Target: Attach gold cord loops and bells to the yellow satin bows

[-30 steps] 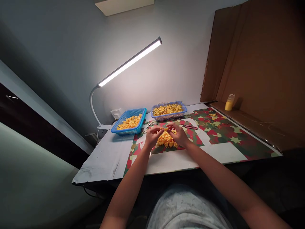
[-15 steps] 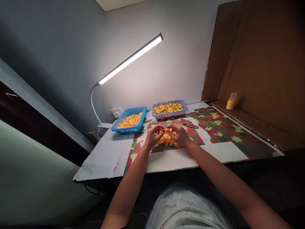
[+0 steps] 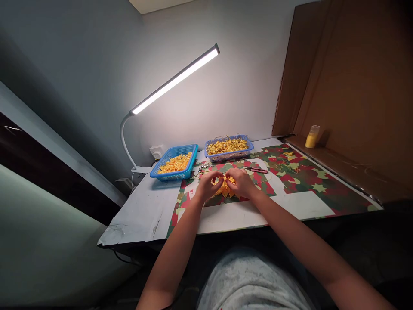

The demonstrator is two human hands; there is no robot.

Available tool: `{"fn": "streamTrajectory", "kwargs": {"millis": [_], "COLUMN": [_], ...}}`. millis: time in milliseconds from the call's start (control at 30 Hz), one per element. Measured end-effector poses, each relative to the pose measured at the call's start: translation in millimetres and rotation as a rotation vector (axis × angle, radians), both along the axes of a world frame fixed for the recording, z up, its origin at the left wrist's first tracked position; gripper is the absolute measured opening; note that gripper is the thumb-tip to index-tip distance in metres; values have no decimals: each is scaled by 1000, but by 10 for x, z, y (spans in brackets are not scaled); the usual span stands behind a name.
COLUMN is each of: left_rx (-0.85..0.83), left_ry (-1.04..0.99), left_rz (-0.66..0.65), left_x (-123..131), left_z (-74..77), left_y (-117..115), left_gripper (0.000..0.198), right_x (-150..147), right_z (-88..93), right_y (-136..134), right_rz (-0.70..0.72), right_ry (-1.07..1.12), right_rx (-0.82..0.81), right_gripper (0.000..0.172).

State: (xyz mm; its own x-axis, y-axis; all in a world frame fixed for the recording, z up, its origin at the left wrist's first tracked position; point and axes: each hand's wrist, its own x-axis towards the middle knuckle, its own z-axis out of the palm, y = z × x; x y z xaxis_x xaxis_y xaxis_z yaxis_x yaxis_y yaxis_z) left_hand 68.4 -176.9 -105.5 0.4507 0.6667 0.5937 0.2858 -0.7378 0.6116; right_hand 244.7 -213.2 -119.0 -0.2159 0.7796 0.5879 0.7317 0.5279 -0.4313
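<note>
Over a pile of yellow folded pieces (image 3: 227, 192), both my hands meet at their fingertips. My left hand (image 3: 207, 185) has thumb and index finger pinched together, and my right hand (image 3: 242, 184) pinches from the other side. Between the fingertips shows a bit of a small yellow folded piece, mostly hidden by the fingers. The pile lies just below the hands on a camouflage-patterned sheet (image 3: 180, 206). Just behind the right hand lies a pink-handled cutting tool (image 3: 258, 170).
A blue basket (image 3: 171, 175) of yellow pieces stands left; a purple-blue basket (image 3: 227, 156) of yellow pieces with thin loops stands behind. A lit desk lamp (image 3: 176, 82) leans overhead. Loose yellow pieces (image 3: 290, 156) lie right, near a yellow-filled bottle (image 3: 312, 137) and a cardboard panel (image 3: 351, 86).
My fingertips have drawn closer together, and the right hand's fingers are curled more tightly. Less of the small yellow piece between them shows. The view has shifted slightly.
</note>
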Motion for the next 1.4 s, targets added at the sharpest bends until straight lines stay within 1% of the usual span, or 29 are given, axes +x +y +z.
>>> {"fn": "streamTrajectory", "kwargs": {"millis": [367, 567, 667, 767, 933, 1167, 1400], "left_rx": [49, 59, 59, 61, 64, 30, -54], "left_ry": [39, 46, 48, 53, 87, 133, 134], "left_rz": [1, -4, -5, -4, -13, -29, -97], "left_x": [-19, -22, -17, -12, -20, -27, 17], "left_z": [-46, -44, -36, -22, -13, -87, -133], "left_y": [44, 43, 36, 29, 24, 59, 105], "left_gripper": [8, 9, 7, 5, 1, 1, 16], "right_x": [2, -4, 3, 20, 29, 8, 17], "right_z": [12, 17, 22, 39, 64, 37, 35], "right_y": [-2, -7, -6, -7, -15, -1, -3], "right_rz": [-35, -46, -47, -35, 16, 30, 19], "right_ry": [-41, -73, -89, -100, -110, -109, -94], "right_rx": [-34, -59, -71, -80, -111, -140, -170], "right_gripper": [5, 2, 5, 11, 12, 11, 17]}}
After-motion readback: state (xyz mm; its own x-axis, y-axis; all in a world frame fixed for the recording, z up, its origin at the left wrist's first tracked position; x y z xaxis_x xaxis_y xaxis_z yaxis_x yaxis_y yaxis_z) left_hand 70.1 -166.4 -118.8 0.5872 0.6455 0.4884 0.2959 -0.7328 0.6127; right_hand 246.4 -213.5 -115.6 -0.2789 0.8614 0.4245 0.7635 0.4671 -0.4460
